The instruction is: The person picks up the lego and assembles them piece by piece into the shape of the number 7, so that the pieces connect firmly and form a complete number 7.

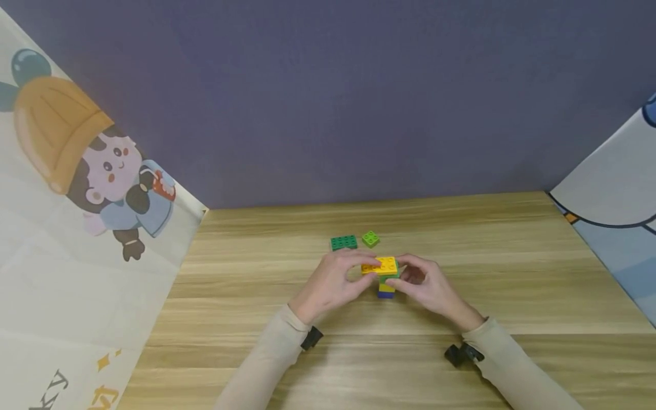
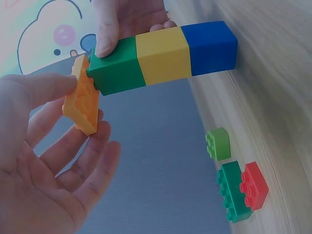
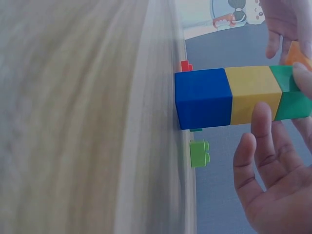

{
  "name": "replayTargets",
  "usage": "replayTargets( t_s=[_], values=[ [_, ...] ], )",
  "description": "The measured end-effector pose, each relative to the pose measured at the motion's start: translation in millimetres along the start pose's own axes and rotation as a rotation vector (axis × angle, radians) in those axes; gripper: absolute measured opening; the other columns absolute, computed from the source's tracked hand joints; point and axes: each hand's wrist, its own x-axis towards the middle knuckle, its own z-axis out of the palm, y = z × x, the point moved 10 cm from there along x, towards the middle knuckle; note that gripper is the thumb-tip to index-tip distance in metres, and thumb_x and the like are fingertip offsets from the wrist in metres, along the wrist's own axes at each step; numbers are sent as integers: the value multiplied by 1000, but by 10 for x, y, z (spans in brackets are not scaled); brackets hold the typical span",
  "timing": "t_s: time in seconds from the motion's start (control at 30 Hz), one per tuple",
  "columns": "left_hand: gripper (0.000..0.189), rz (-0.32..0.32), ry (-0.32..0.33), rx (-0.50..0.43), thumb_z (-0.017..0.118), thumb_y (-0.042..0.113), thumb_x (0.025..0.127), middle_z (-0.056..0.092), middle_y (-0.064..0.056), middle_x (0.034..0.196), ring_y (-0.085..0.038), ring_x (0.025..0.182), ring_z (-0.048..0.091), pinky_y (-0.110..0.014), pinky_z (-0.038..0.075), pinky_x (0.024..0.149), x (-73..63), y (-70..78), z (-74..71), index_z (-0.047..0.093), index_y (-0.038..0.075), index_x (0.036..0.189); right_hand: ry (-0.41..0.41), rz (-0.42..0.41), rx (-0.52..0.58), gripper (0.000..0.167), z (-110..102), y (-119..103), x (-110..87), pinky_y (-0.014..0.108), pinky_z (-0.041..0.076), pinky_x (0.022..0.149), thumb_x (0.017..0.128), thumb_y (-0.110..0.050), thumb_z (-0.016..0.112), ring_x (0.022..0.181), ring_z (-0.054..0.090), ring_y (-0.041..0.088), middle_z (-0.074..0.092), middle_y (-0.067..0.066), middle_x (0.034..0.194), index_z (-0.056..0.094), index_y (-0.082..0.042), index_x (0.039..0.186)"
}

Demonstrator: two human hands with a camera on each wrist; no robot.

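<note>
A stack of three toy building bricks stands upright on the table: a blue brick [image 2: 212,48] at the bottom, a yellow brick [image 2: 163,54] in the middle and a green brick [image 2: 119,68] on top. My right hand [image 1: 429,286] grips the green brick between thumb and fingers. With my left hand [image 1: 330,282] I pinch a flat orange-yellow brick [image 1: 388,265] by its edge, its studs facing up. That flat brick lies over the green brick's studs, tilted a little in the left wrist view, and juts out to the left of the stack.
Behind the stack lie a dark green brick [image 1: 344,242] and a small light green brick [image 1: 370,238]. A red brick [image 2: 255,186] sits beside the dark green one. The wooden table [image 1: 266,239] ends at a dark back panel [image 1: 348,114].
</note>
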Motion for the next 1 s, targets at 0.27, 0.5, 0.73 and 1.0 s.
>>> replayTargets(
  t_s=[0.27,0.5,0.73,1.0],
  values=[
    [26,20,-22,28,73,22,101,74,-6,137,-24,128,68,-43,56,110,21,30,26,79,15,125,0,-3,-8,28,-1,11,-1,24,57,65,91,-5,83,75,64,8,74,6,94,74,-8,118],
    [27,16,-40,50,72,24,102,73,-2,137,-21,128,66,-42,56,108,49,51,44,79,16,126,4,11,-20,27,-7,24,-1,24,57,66,92,-7,83,75,64,8,74,6,94,74,-8,117],
    [26,26,-49,57,72,23,102,74,-2,136,-21,126,67,-40,57,106,63,58,54,79,16,126,9,9,-29,26,-6,19,-2,25,57,65,91,-8,84,74,64,8,73,5,91,74,-9,115],
    [25,37,-73,105,70,22,104,73,-5,137,-23,126,67,-41,56,107,76,95,74,79,15,126,12,5,-32,27,-12,32,-7,25,57,65,91,-7,84,74,64,7,73,7,91,74,-8,116]
  ],
)
